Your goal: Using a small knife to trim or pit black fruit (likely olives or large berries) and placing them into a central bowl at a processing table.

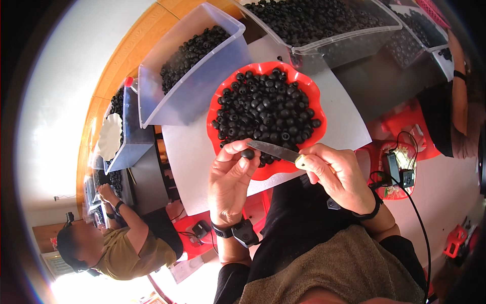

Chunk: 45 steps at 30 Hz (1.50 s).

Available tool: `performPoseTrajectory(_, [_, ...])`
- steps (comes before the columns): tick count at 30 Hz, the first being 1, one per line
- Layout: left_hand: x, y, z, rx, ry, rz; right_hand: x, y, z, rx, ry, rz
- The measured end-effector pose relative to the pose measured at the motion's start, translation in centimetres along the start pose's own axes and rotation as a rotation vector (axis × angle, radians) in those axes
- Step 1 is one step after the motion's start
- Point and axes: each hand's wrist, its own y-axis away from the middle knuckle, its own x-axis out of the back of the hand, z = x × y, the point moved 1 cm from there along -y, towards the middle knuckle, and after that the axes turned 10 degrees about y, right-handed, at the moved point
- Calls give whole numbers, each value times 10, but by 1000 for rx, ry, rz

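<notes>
Between the thumb and fingers of my left hand (229, 177) is a single round black bead (247, 154). My right hand (340, 175) grips a small knife (276, 150) by its handle, which is mostly hidden in the fingers. The blade points left, its tip close to my left fingertips and just above the bead. Beyond both hands sits a red scalloped bowl (320, 109) heaped with black beads (263, 104), several of which show holes. Part of the bowl's near side is covered by my hands and the knife.
Clear plastic bins (200, 76) of black beads line the far side, with a larger bin (349, 43) at the back right. White paper (185, 172) lies under the bowl. People work at left (134, 238) and right (458, 101). A black cable (422, 228) hangs at right.
</notes>
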Motion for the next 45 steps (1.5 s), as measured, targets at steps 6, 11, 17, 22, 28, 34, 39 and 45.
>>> performPoseTrajectory(6, [4, -2, -1, 53, 119, -72, -4, 0, 2, -5, -21, -14])
performPoseTrajectory(11, [5, -2, -2, 15, 58, -55, -6, 2, 4, 19, -22, -14])
performPoseTrajectory(17, [-2, 0, -5, -23, 11, -34, -7, 4, 2, 53, 18, 13])
performPoseTrajectory(22, [-5, 2, -8, -39, 43, -23, -6, 4, -1, 19, 1, -23])
performPoseTrajectory(28, [-5, 4, -12, -38, 91, -40, -11, 4, 7, 18, -50, -30])
performPoseTrajectory(34, [-7, 7, -15, -36, 139, -58, -14, 2, -1, -132, -309, -129])
performPoseTrajectory(39, [-12, 10, -16, -2, 155, -43, -16, 0, -9, -174, -382, -159])
performPoseTrajectory(45, [-20, 5, -21, 51, 88, -117, -29, 7, -8, 21, -315, -291])
